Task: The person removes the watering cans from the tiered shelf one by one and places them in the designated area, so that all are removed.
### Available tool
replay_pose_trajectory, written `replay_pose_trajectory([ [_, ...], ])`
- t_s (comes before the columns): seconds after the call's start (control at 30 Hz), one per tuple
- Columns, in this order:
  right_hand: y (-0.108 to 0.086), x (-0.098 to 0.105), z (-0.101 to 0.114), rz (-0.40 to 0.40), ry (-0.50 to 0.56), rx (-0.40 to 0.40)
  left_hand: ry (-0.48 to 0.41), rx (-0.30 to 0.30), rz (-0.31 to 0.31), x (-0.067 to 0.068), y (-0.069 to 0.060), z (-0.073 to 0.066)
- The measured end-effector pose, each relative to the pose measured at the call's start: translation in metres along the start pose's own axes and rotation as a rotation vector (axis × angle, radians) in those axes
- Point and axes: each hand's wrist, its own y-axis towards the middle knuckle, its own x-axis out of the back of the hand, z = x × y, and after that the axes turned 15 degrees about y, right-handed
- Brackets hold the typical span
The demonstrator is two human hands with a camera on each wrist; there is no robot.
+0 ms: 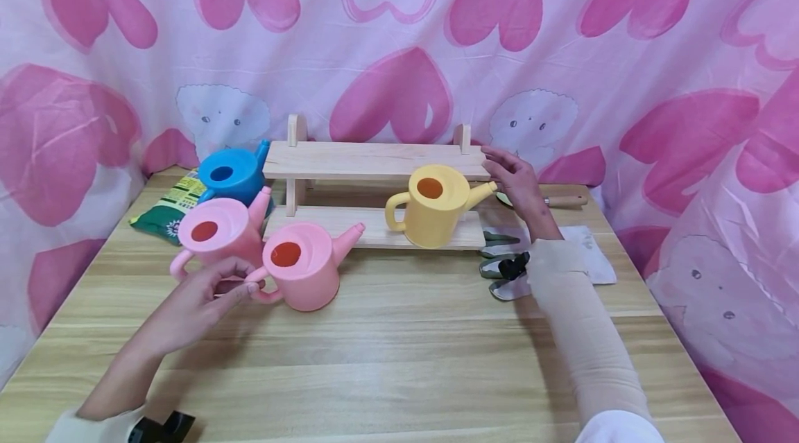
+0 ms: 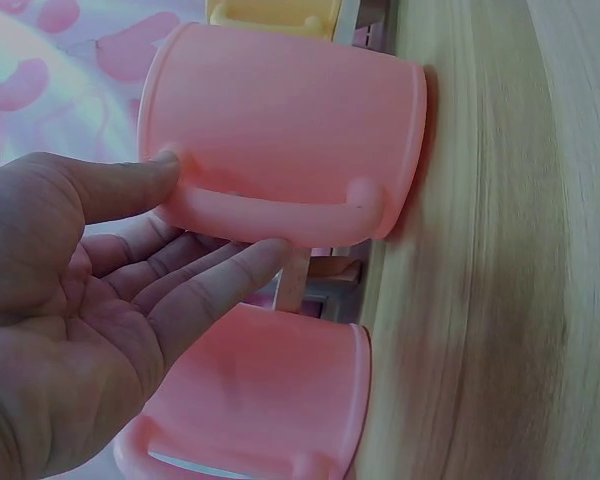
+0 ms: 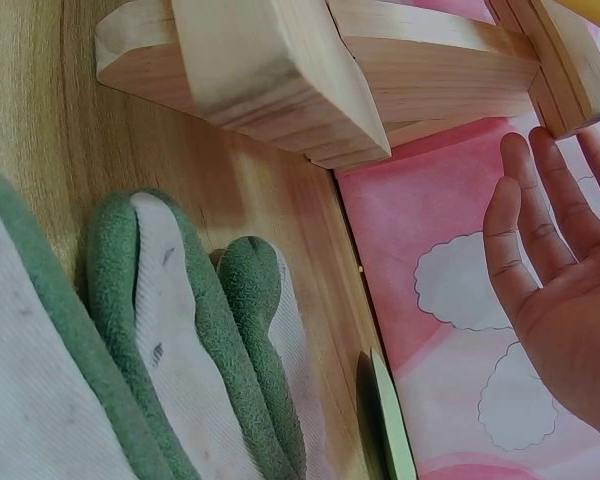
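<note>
Three watering cans (image 1: pixel 312 275) crowd the left end of the rack (image 1: pixel 374 160)! A fourth (image 1: pixel 435 211) sits on its lower shelf (image 1: pixel 371 240). A glove (image 3: pixel 170 310) lies right.

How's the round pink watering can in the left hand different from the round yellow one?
The left hand pinches the pink can by its handle; nobody holds the yellow can. The pink can is in front of the pale wooden shelf, the yellow can on its lower board. Both spouts point right.
</note>
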Motion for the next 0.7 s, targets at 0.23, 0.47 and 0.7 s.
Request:
replay_pose_trajectory([
  [0.23,-0.0005,0.0,0.0001,0.006,0.009,-0.007,-0.013,0.027,0.024,-0.0012,0.0017,0.0035],
  [0.47,-0.0016,-0.0005,0.0012,-0.007,0.002,-0.011,-0.019,0.035,0.036,-0.0016,0.0037,0.0048],
  [0.7,-0.0015,-0.0008,0.0021,-0.014,-0.013,-0.016,-0.009,0.044,0.037,-0.0006,0.0043,0.0049],
])
